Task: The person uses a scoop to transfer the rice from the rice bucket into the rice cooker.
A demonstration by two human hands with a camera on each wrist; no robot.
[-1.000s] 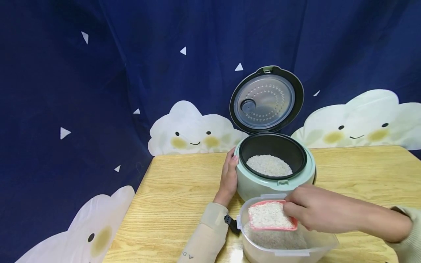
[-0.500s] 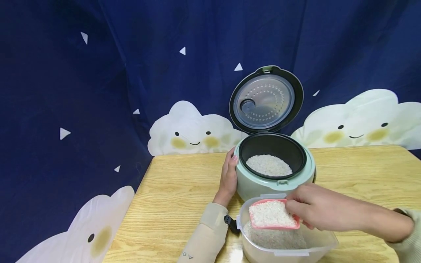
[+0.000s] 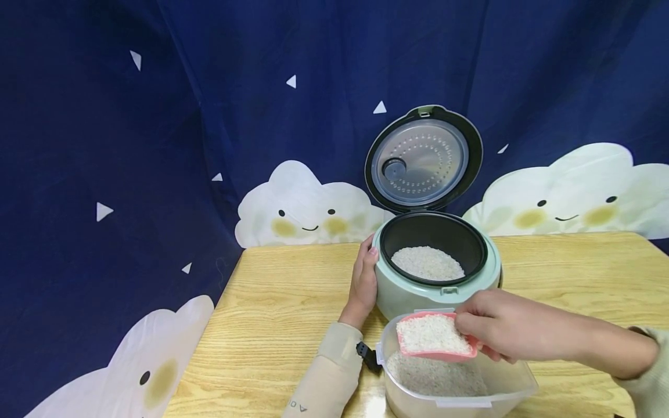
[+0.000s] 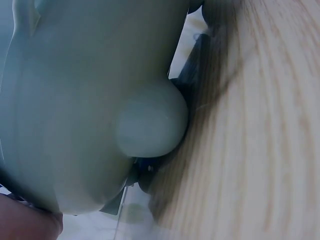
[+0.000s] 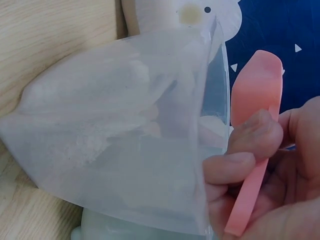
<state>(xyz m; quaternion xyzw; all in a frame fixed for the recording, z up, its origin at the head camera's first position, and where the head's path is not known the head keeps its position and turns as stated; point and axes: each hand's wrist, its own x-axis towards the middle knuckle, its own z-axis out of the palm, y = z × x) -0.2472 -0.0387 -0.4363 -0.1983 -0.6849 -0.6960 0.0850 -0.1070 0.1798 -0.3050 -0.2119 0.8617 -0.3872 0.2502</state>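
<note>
Scoop, pink and heaped with white rice, was poised above the twelve o'clock half of a clear plastic tub, its lip near the tub's rim but above the grain inside. The right hand, reaching in from three o'clock, pinched the scoop's handle between thumb and fingers. Well apart from it, the left hand lay against the nine o'clock side of a pale green rice cooker, fingers along its wall. That cooker stood just beyond the tub, at twelve o'clock, leaving little room between them. Its lid tilted up at twelve o'clock, so the black inner pot was exposed, more rice within. A black device on the left cuff sat just beside the tub's rim. Bare wood of the table spread at nine o'clock to a slanting edge; its far edge met a blue curtain printed with clouds.
</note>
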